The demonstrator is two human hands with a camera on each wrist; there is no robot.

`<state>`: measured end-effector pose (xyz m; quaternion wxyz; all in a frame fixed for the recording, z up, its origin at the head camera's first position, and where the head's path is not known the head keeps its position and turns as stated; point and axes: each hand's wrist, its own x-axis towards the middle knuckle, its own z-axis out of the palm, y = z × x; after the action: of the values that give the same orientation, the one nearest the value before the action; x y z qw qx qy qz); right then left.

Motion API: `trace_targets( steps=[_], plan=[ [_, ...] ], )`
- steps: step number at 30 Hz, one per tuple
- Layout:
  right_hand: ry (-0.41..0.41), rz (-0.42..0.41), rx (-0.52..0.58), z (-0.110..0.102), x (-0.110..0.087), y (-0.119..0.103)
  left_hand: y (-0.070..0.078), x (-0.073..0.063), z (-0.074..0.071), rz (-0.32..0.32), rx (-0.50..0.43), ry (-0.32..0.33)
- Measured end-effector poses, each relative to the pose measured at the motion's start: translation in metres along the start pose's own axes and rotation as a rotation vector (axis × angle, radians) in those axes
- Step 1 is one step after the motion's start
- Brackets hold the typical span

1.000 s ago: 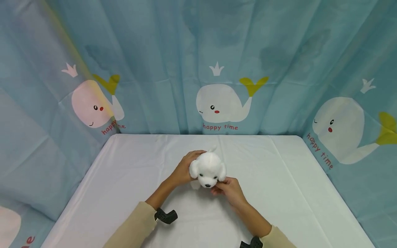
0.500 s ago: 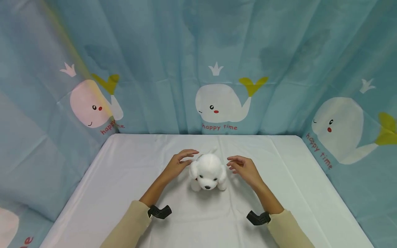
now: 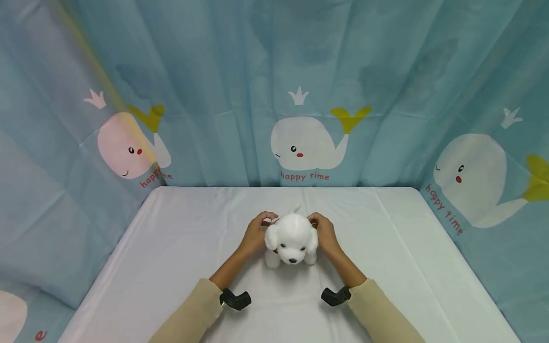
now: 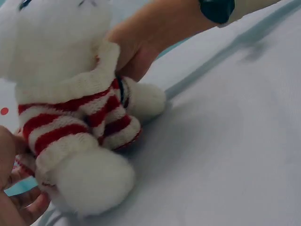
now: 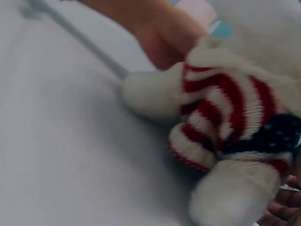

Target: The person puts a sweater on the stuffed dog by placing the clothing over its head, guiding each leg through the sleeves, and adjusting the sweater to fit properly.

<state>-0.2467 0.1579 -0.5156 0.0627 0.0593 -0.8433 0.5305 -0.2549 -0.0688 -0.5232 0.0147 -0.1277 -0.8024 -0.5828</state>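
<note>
A white plush dog [image 3: 293, 238] stands on the table facing me, with floppy ears and a dark nose. Its knitted sweater [image 4: 66, 117] has red and cream stripes, and a dark blue patch shows on it in the right wrist view. My left hand [image 3: 256, 234] is at the dog's side behind one ear, thumb and fingers pinching the sweater. On the opposite side my right hand [image 3: 324, 232] pinches the knit near the dog's back, its fingertips partly hidden by the head. In the right wrist view, several fingers of that hand [image 5: 283, 207] show beside a front leg.
A white cloth covers the table [image 3: 193, 228]. Blue curtains [image 3: 214, 95] printed with whales enclose its back and both sides. A black wrist camera [image 3: 235, 299] sits on the left wrist and another black camera [image 3: 336, 296] on the right.
A second ago the left hand held the dog's side and the right was under its chin. Both then came off with fingers spread, and now they have closed in on the sweater from both sides.
</note>
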Motion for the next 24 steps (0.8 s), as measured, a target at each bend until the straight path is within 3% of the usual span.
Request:
trace_targets(
  steps=[4, 6, 8, 12, 15, 19, 21, 24],
  plan=[
    [0.082, -0.198, -0.111, 0.002, 0.0, 0.0, 0.0, 0.0, 0.01, 0.141, 0.095, 0.071],
    [0.09, -0.235, -0.125, 0.003, 0.0, 0.0, -0.001, 0.0, 0.014, 0.193, 0.126, 0.113],
    [0.079, -0.205, -0.099, 0.004, 0.0, -0.001, -0.001, -0.001, 0.017, 0.209, 0.134, 0.148],
    [0.089, -0.081, 0.019, 0.006, -0.004, -0.003, -0.002, -0.005, 0.025, 0.187, 0.056, 0.203],
    [0.113, -0.076, 0.111, 0.009, -0.004, -0.005, -0.001, -0.005, 0.032, 0.195, 0.006, 0.264],
    [0.094, -0.059, 0.131, 0.016, -0.003, -0.007, 0.001, -0.005, 0.038, 0.206, -0.07, 0.348],
    [0.059, 0.012, 0.125, 0.018, -0.002, -0.008, 0.001, -0.006, 0.039, 0.204, -0.187, 0.348],
    [-0.029, 0.119, 0.158, 0.015, -0.001, -0.007, 0.005, -0.007, 0.035, 0.167, -0.439, 0.284]
  ],
)
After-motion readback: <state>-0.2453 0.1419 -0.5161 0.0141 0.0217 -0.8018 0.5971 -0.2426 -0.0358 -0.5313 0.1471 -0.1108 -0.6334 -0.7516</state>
